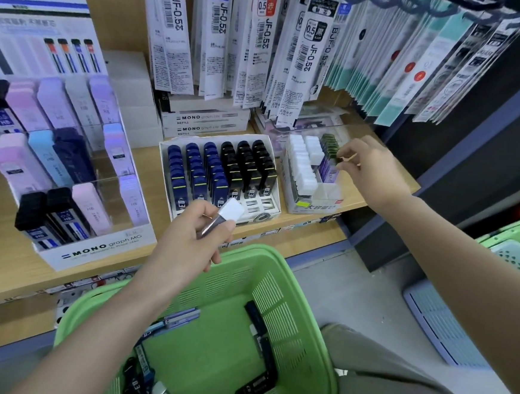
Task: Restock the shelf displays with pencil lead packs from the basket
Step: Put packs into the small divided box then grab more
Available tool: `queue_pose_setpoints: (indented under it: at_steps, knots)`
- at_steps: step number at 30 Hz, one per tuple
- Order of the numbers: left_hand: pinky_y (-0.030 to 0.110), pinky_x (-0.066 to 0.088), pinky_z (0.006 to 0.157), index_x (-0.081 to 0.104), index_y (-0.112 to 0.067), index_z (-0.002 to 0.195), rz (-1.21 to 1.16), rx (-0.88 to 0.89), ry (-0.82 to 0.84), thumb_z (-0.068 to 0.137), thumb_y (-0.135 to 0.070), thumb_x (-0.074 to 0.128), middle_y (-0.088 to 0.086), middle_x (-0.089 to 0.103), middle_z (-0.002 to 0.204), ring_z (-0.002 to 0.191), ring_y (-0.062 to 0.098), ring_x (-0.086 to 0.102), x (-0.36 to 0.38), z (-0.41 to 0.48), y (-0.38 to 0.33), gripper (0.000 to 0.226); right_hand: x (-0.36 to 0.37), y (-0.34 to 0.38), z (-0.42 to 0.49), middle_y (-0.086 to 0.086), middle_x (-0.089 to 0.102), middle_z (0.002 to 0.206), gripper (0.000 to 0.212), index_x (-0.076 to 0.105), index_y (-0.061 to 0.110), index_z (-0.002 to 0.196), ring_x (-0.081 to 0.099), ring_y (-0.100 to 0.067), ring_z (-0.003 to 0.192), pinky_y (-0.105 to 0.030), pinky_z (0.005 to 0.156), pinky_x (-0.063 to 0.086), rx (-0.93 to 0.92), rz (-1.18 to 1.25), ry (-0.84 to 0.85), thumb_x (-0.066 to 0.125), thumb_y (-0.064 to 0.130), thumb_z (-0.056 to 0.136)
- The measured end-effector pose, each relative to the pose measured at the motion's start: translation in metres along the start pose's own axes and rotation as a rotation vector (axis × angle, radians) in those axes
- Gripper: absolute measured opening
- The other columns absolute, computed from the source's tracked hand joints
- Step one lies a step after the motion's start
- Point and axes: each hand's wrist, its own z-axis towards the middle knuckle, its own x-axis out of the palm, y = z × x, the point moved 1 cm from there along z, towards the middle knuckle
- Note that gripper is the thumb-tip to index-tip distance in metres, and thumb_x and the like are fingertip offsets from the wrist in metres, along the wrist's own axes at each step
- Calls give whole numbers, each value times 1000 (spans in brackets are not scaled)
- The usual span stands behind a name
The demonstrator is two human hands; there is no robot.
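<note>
The left grip (pixel 193 238) is closed on a white-capped pack (pixel 232 210), fingers and thumb curled round its clear body. It holds the pack above the basket (pixel 281 262), just in front of the shelf (pixel 149 168). The right grip (pixel 375 171) pinches the top of a green-capped pack (pixel 331 146) at the back of the clear box (pixel 317 206). That one probably wants seating upright first. The white one can then slide in cap up, joining the white row (pixel 304 166). The packs are slim, hard, glossy plastic. The basket is perforated green plastic, with loose packs (pixel 261 321) lying flat inside.
</note>
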Motion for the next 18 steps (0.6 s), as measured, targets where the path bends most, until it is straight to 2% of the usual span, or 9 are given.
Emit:
queue_pose_setpoints:
  at_steps: [3, 6, 9, 12, 15, 18]
  knots:
    - [20, 41, 51, 50, -17, 93, 5, -5, -5, 94, -24, 52, 0, 65, 89, 51, 6, 50, 0, -3, 0, 8, 6, 1, -3, -5, 53, 102, 11, 61, 6, 99, 58, -27, 88, -41, 75, 48, 15, -42, -14, 60, 13, 90]
    - [23, 41, 54, 52, -12, 93, -9, -38, -11, 96, -23, 50, 5, 64, 90, 50, 7, 49, 0, -5, 1, 11, 7, 13, -13, -7, 52, 113, 15, 59, 9, 107, 57, -25, 88, -38, 72, 48, 35, -57, -43, 51, 14, 95]
    - [21, 45, 57, 56, -12, 96, -16, -17, 10, 96, -20, 49, 11, 60, 82, 53, 9, 51, 4, -6, -4, 11, -2, 45, -36, 1, 55, 107, 16, 58, 14, 109, 53, -12, 83, -25, 73, 45, 47, 217, -76, 47, 19, 97]
    - [14, 48, 60, 61, -20, 96, 12, 148, 60, 92, -16, 55, 10, 62, 83, 62, 6, 57, 15, -4, -17, 8, -13, 79, -67, 3, 61, 96, 13, 55, 21, 105, 61, -16, 82, -27, 72, 53, 122, 609, 136, 47, 26, 97]
    - [26, 51, 72, 60, -24, 91, 17, 251, 44, 85, -14, 65, 2, 64, 80, 74, 14, 63, 30, 4, -32, 13, -18, 92, -89, -1, 65, 93, 13, 59, 14, 104, 66, -14, 79, -29, 73, 57, 161, 847, 301, 55, 19, 93]
    - [33, 51, 77, 56, -19, 88, 12, 306, 25, 82, -14, 69, -2, 64, 81, 76, 13, 61, 47, 14, -46, 15, -21, 86, -93, -6, 67, 85, 10, 61, 10, 100, 66, -11, 72, -26, 70, 57, 188, 1000, 258, 57, 6, 90]
